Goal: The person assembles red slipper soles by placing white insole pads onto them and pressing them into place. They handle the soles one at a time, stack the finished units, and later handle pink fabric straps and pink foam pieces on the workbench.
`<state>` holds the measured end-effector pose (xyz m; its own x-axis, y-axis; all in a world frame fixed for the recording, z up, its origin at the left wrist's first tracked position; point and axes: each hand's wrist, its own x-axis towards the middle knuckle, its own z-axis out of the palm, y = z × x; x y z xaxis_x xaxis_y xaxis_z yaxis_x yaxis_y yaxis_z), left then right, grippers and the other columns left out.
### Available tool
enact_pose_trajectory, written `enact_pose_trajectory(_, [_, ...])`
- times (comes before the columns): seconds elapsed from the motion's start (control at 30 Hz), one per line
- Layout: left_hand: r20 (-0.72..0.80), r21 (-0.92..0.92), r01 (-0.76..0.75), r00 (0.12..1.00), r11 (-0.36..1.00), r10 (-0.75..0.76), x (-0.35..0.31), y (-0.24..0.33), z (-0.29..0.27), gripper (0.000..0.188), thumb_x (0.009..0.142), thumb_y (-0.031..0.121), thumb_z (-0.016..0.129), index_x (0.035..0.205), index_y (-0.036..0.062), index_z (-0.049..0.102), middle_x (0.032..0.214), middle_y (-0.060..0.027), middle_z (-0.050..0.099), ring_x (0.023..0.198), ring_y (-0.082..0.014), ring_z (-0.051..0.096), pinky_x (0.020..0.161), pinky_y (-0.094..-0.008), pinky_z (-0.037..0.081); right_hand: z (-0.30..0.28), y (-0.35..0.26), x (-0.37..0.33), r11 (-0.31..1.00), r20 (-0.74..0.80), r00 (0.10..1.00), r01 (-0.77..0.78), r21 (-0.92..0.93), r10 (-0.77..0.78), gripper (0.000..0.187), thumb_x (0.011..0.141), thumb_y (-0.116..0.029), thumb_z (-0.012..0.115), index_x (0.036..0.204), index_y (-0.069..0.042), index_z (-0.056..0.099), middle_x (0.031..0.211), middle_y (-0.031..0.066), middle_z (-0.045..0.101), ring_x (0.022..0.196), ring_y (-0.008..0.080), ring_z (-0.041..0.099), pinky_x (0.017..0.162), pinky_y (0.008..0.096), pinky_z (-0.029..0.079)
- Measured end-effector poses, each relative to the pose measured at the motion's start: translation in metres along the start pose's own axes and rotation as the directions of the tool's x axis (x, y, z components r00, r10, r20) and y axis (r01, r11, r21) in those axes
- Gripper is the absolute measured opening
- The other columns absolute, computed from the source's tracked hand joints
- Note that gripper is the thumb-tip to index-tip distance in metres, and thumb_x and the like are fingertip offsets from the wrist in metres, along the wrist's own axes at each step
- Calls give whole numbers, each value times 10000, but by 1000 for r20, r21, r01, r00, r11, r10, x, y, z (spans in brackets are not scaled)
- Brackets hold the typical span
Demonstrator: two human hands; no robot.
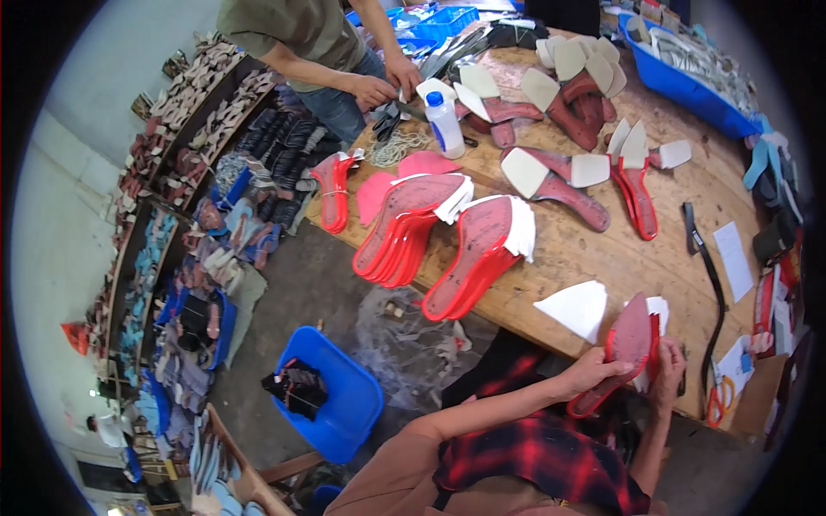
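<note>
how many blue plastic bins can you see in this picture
3: one blue bin on the floor by the table, one on the table's far right, one at the top; others may be hidden.

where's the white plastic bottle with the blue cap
In the head view the white bottle stands upright at the far left of the wooden table, beside a coil of cord and just in front of another person's hands.

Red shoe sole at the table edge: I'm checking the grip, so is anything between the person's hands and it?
Nothing visible. The left hand lies directly on the red shoe sole, and the right hand grips it from the other side, beside the white paper piece.
</note>
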<state>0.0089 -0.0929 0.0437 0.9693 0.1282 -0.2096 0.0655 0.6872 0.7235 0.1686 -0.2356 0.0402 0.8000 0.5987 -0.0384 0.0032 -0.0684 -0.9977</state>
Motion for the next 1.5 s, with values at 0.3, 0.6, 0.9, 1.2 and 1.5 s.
enact_pose_trajectory(0.3, [7, -44, -10, 1000, 999, 11, 0, 1, -1, 282, 928, 248, 646, 1082, 14, 617, 941, -9, 631, 825, -87, 584, 757, -255, 495, 3, -2, 1, 999, -53, 998, -15, -32, 13, 163, 971, -184, 567, 904, -43, 617, 839, -46, 531, 778, 58, 460, 751, 214, 373])
enact_pose_trajectory(0.6, [23, -91, -9, 1000, 996, 12, 0, 6, -3, 285, 938, 269, 644, 1075, 21, 621, 928, 4, 621, 813, -72, 569, 747, -247, 485, 1, 1, 2, 1000, -44, 999, -5, -8, 5, 175, 968, -197, 573, 918, -36, 622, 893, -22, 566, 840, 69, 516, 811, 226, 408])
enact_pose_trajectory(0.9, [19, -57, -21, 1000, 998, 22, 0, 4, -5, 282, 941, 270, 638, 1076, 24, 622, 933, 5, 624, 824, -74, 571, 761, -248, 485, 7, -3, 1, 1000, -99, 995, 7, -20, -9, 154, 961, -171, 574, 908, -33, 615, 890, -12, 554, 838, 74, 507, 809, 223, 397])
enact_pose_trajectory(1.2, [54, -38, -1, 999, 999, 3, 0, 2, -8, 304, 952, 286, 623, 1094, 17, 617, 966, -4, 626, 858, -79, 572, 785, -251, 482, 5, 1, 3, 1000, -84, 996, -10, -10, 10, 149, 944, -129, 570, 852, -14, 593, 903, -6, 529, 825, 84, 471, 781, 230, 373])
enact_pose_trajectory(1.5, [42, 16, 61, 997, 998, -61, 0, 5, -10, 314, 960, 234, 621, 1196, 29, 602, 1090, -4, 638, 973, -92, 589, 872, -270, 480, 3, 4, 4, 997, -123, 992, 4, -82, -15, 131, 914, -80, 562, 831, 14, 602, 882, 18, 560, 829, 100, 506, 763, 240, 391])
